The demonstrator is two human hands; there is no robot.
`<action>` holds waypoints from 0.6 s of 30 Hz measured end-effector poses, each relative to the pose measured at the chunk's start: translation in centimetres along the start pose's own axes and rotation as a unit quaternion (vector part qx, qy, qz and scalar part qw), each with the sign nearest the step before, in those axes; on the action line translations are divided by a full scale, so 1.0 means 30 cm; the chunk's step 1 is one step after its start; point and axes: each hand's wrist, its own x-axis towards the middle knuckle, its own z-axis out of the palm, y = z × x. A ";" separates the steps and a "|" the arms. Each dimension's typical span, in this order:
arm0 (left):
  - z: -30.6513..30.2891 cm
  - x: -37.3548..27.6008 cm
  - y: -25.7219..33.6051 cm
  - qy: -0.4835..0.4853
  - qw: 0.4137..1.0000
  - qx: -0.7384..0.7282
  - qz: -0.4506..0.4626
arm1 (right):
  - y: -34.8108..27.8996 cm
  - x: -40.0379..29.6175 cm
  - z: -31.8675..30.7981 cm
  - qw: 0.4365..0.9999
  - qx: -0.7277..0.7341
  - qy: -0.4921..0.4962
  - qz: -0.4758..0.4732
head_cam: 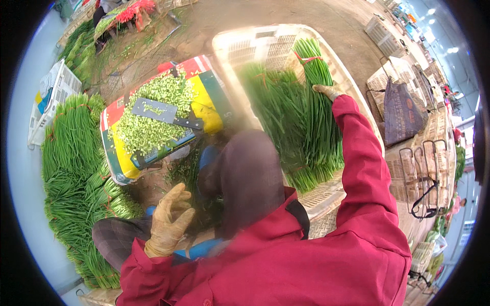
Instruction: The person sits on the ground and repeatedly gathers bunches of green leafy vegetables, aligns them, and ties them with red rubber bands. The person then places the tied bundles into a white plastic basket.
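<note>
My right hand [328, 91], in a dirty work glove, reaches into a large cream plastic crate [346, 63]. It grips the edge of a long bunch of green chives [318, 72], with the thumb over the stems and the other fingers mostly hidden. A red tie binds that bunch near its pale cut end. Other chive bunches [268, 103] lie beneath and beside it, partly blurred. Gloved too, my left hand [171, 220] hangs empty above my lap, its fingers loosely bent and thumb apart. A cleaver [155, 110] rests flat on chopped pale stem ends [153, 132] in front of me.
Under the chopped pieces is a printed multicoloured sack surface [208, 101]. Tied chive bunches [76, 153] are piled along the left wall. A white crate [71, 86] stands behind them. At right are stacked crates [421, 164] and a dark bag [404, 111]. A person [100, 15] is at the far left.
</note>
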 end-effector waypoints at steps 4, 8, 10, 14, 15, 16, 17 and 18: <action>-0.001 0.011 -0.051 -0.003 0.999 -0.017 -0.049 | -0.049 0.154 0.123 0.996 -0.056 0.036 -0.059; 0.025 0.035 -0.075 -0.019 0.994 -0.060 -0.095 | -0.066 0.213 0.283 0.991 -0.095 0.091 0.011; 0.036 0.045 -0.087 -0.027 0.990 -0.071 -0.121 | -0.023 0.193 0.410 0.975 -0.189 0.113 0.020; 0.044 0.055 -0.101 -0.043 0.992 -0.025 -0.113 | 0.069 0.198 0.609 0.902 -0.405 0.051 0.141; 0.046 0.056 -0.098 -0.047 0.990 -0.035 -0.129 | 0.096 0.204 0.615 0.907 -0.396 0.073 0.120; 0.050 0.064 -0.096 -0.047 0.990 -0.039 -0.129 | 0.115 0.218 0.604 0.915 -0.379 0.081 0.116; 0.054 0.071 -0.091 -0.044 0.991 -0.037 -0.118 | 0.131 0.233 0.586 0.922 -0.360 0.095 0.107; 0.057 0.077 -0.082 -0.043 0.990 -0.047 -0.123 | 0.156 0.230 0.571 0.923 -0.364 0.079 0.100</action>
